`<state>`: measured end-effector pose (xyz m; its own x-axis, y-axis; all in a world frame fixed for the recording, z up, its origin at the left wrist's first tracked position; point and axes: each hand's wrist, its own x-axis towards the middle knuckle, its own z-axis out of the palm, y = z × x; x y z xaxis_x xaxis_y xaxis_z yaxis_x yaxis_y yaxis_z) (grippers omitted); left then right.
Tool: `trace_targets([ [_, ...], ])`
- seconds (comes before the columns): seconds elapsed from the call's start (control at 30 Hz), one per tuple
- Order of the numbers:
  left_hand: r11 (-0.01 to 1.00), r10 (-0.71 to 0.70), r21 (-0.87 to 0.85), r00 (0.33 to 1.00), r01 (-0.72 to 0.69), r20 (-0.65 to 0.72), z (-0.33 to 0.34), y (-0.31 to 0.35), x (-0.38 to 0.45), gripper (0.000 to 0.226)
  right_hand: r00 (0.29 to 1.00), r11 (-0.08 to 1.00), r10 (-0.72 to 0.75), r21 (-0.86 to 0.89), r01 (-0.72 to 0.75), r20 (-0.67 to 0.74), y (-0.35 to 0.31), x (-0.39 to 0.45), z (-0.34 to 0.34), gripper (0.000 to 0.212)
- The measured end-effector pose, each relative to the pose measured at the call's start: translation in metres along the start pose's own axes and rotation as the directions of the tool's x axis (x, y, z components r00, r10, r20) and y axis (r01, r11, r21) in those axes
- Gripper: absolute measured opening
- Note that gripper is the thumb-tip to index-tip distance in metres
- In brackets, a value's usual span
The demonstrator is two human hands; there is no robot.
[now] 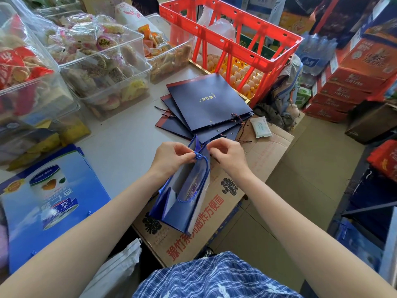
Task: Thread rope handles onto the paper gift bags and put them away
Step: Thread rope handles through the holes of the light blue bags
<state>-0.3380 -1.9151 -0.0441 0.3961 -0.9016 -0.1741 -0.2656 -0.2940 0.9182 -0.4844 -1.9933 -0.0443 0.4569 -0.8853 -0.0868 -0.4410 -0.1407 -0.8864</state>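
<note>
1. Between our two hands, at the centre of the view, sits a knot of blue rope handle [198,156] at the top edge of a blue paper gift bag [184,194].
2. Our left hand [171,157] has its fingertips curled in and pinching the rope at the knot; our right hand [228,153] pinches the bag's top edge just beside it, fingers bent (whether it also holds rope we cannot tell).
3. We hold the bag opened out, its mouth toward our hands and its base toward our body, above a flattened cardboard box [214,211] printed with red characters. The rope loops down along the bag's side.
4. Beyond our hands, a fanned stack of dark navy flat bags [206,104] lies on the grey table [124,147], some with twisted cords trailing from their eyelets.
5. A white packet of tissues [261,126] rests on the cardboard, near the stack's right edge.
6. Farther back stands a red plastic crate [232,37] over trays of eggs [242,76].
7. To the left, clear tubs [103,67] hold wrapped pastries, and light blue printed bags [49,203] lie flat near our left forearm.
</note>
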Motion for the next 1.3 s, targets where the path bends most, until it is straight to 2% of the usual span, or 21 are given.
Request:
trace_targets([
  [0.07,0.999,-0.016,-0.052,1.0,0.016,0.0,-0.001,-0.003,0.001,0.012,0.996,0.993,0.092,-0.079,-0.09,0.019,0.005,-0.003,0.001,0.011],
  [0.1,0.999,-0.011,-0.044,1.0,0.011,0.009,0.0,-0.003,0.001,0.011,0.983,0.987,0.156,-0.062,-0.15,0.094,0.008,-0.006,0.003,0.015],
  [0.17,1.0,0.004,-0.025,0.999,-0.003,0.032,0.002,-0.002,0.002,0.006,0.944,0.961,0.237,0.084,-0.262,0.23,0.006,-0.01,0.012,0.021],
  [0.2,1.0,0.01,-0.02,0.999,-0.009,0.04,0.003,-0.001,0.002,0.005,0.941,0.953,0.239,0.127,-0.274,0.241,0.005,-0.01,0.016,0.023],
  [0.3,0.999,0.019,-0.048,0.999,-0.016,0.051,-0.001,-0.002,0.003,0.006,0.953,0.964,0.225,0.098,-0.249,0.205,0.0,-0.006,0.018,0.027],
  [0.43,0.994,0.002,-0.108,0.995,0.009,0.095,-0.005,-0.004,0.0,0.008,0.893,0.828,0.317,0.367,-0.424,0.318,-0.007,-0.004,0.017,0.033],
  [0.5,0.996,0.017,-0.09,0.995,-0.007,0.101,-0.004,-0.003,-0.001,0.007,0.88,0.808,0.37,0.365,-0.463,0.297,-0.01,-0.002,0.022,0.028],
  [0.63,0.999,0.038,-0.033,0.996,-0.035,0.077,-0.008,-0.003,0.002,0.011,0.907,0.916,0.338,0.133,-0.378,0.251,-0.009,0.0,0.022,0.008],
  [0.73,0.997,0.078,0.003,0.989,-0.079,0.125,-0.01,-0.003,0.001,0.016,0.941,0.945,0.261,0.139,-0.295,0.216,-0.005,-0.004,0.017,0.013],
  [0.87,0.963,0.133,0.215,0.979,-0.166,0.157,-0.012,-0.003,0.004,0.014,0.954,0.958,0.212,0.146,-0.245,0.212,-0.001,-0.007,0.012,0.017],
  [1.0,0.958,0.101,0.251,0.984,-0.136,0.149,-0.014,-0.003,0.005,0.01,0.954,0.958,0.212,0.149,-0.246,0.211,0.002,-0.007,0.008,0.023],
  [1.1,0.958,0.096,0.252,0.982,-0.135,0.161,-0.01,-0.001,0.003,0.01,0.966,0.967,0.211,0.108,-0.229,0.151,0.003,-0.007,0.011,0.027],
  [1.3,0.903,0.147,0.39,0.982,-0.182,0.119,-0.002,0.0,-0.001,0.013,0.981,0.98,0.196,-0.04,-0.196,0.005,0.006,-0.01,0.023,0.035],
])
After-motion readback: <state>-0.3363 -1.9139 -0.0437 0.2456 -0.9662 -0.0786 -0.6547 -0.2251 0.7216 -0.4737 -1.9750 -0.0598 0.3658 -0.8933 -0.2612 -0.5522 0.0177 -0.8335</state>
